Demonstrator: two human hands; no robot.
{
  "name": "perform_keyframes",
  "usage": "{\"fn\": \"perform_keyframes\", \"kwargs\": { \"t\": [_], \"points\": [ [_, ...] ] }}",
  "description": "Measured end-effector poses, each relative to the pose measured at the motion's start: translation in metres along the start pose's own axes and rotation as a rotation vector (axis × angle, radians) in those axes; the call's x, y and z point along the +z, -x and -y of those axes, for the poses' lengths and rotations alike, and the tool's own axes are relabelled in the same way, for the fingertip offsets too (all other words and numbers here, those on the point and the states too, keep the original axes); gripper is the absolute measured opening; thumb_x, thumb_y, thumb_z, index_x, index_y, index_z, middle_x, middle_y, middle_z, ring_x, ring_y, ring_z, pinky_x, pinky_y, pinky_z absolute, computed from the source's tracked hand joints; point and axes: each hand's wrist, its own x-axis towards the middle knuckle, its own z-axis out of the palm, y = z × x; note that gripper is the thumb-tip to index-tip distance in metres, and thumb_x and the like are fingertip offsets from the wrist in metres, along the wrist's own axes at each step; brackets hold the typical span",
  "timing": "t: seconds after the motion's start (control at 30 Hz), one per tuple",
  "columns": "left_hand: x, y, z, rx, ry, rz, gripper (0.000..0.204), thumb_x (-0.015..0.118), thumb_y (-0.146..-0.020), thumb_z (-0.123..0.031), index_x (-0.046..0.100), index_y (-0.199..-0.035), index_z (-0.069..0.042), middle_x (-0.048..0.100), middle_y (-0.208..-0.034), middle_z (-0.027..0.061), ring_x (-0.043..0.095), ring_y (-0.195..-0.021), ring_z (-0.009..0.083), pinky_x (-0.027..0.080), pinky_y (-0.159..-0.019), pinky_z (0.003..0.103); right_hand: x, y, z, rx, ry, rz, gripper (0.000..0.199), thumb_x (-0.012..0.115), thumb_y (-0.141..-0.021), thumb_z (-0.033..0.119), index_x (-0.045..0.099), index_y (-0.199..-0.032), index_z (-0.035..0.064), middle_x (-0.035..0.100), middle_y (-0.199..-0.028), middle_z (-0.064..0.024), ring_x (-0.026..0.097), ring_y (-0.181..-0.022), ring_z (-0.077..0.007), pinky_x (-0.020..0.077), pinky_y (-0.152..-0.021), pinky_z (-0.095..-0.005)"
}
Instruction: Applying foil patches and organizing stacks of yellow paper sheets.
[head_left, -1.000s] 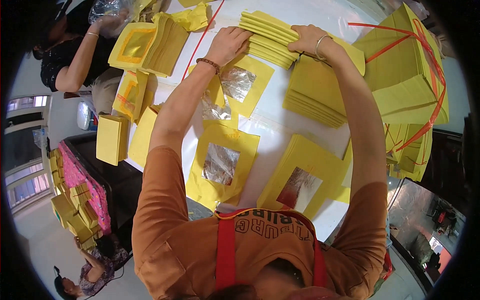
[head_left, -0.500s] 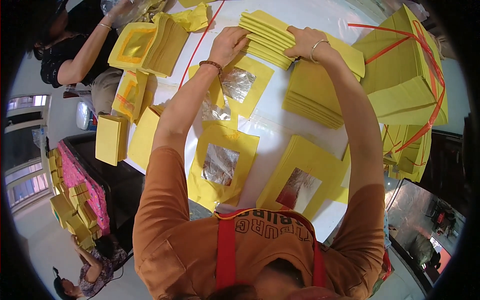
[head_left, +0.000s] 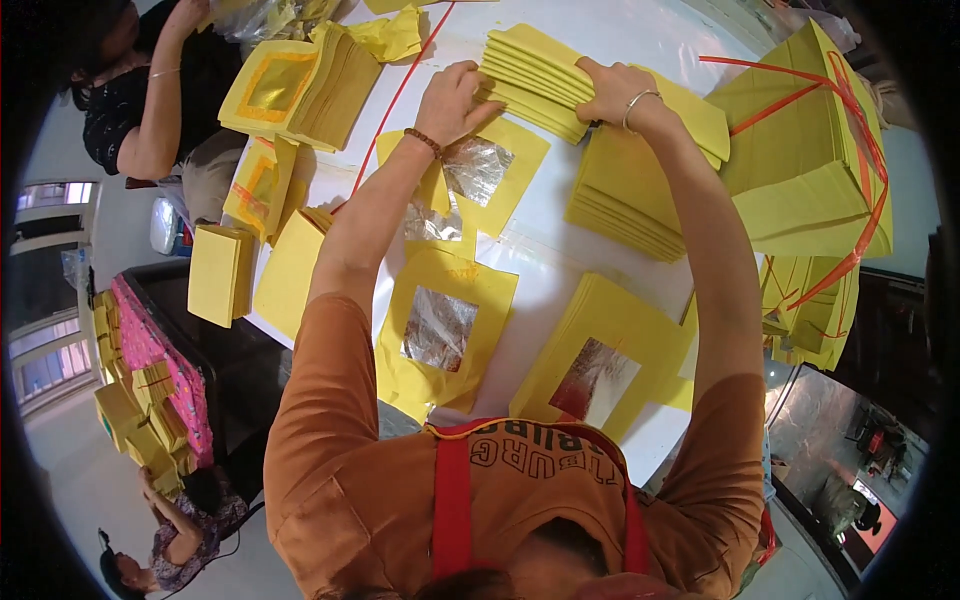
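At the far side of the table, a fanned stack of folded yellow paper [head_left: 535,75] lies in several layers. My right hand [head_left: 615,92] grips its right end, thumb toward me and fingers over the far side. By the stack's left end, my left hand [head_left: 455,105] has its thumb and fingers apart, the tips at the layers' edge and nothing held. Under the right wrist sits a thicker pile of yellow folded sheets [head_left: 630,190]. Below the left hand lies a yellow sheet with a silver foil square [head_left: 478,168].
Nearer me lie a foil-centred yellow sheet [head_left: 440,325] and a foil-topped stack [head_left: 600,375]. At right stands a large yellow bundle [head_left: 800,150] tied with red ribbon [head_left: 870,130]. More yellow stacks [head_left: 300,90] line the left edge, where a co-worker [head_left: 150,110] sits.
My left hand has loosened, its thumb and fingers spreading apart at the stack's left end. The right hand keeps its grip. The co-worker's arm at upper left has shifted left.
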Motion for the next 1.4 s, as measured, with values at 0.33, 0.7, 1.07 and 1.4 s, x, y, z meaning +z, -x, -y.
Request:
{"fn": "perform_keyframes", "kwargs": {
  "t": [0.33, 0.7, 1.07, 1.4],
  "points": [
    [0.006, 0.002, 0.006, 0.058, -0.155, 0.178, 0.042, 0.066, -0.073, -0.032, 0.057, -0.113, -0.024, 0.049, -0.118, 0.0087, 0.045, -0.108, 0.0237, 0.032, -0.088, 0.040, -0.006, -0.004, -0.008, -0.007, -0.018, 0.015, 0.067, 0.060, -0.056, 0.031, 0.048, -0.121, 0.0166, 0.064, -0.083, -0.0147, 0.061, -0.078, -0.0314, 0.0490, -0.070, -0.0401],
    [0.009, -0.004, 0.013, -0.119, 0.135, 0.339, 0.036, 0.057, -0.081, -0.023, 0.055, -0.115, -0.009, 0.055, -0.115, 0.0135, 0.053, -0.103, 0.0302, 0.044, -0.087, 0.037, -0.005, -0.012, -0.011, -0.006, -0.012, 0.039, 0.067, 0.060, -0.058, 0.033, 0.047, -0.121, 0.0159, 0.064, -0.089, -0.0151, 0.060, -0.085, -0.0319, 0.0476, -0.076, -0.0400],
    [0.019, -0.007, 0.013, -0.461, 0.388, 0.257, 0.039, 0.057, -0.080, -0.029, 0.051, -0.113, -0.009, 0.058, -0.106, 0.0132, 0.055, -0.095, 0.0314, 0.045, -0.083, 0.037, -0.011, -0.011, -0.009, 0.021, 0.014, 0.045, 0.072, 0.061, -0.058, 0.032, 0.044, -0.127, 0.0159, 0.064, -0.091, -0.0118, 0.061, -0.087, -0.0269, 0.0499, -0.073, -0.0370],
    [0.019, -0.002, 0.019, -0.716, 0.609, 0.456, 0.056, 0.069, -0.070, -0.007, 0.044, -0.120, -0.004, 0.061, -0.093, 0.0077, 0.058, -0.082, 0.0131, 0.047, -0.072, 0.026, -0.006, -0.006, 0.006, 0.007, 0.047, 0.092, 0.069, 0.060, -0.060, 0.030, 0.044, -0.126, 0.0169, 0.064, -0.092, -0.0110, 0.061, -0.087, -0.0273, 0.0492, -0.074, -0.0380]
  ]
}}
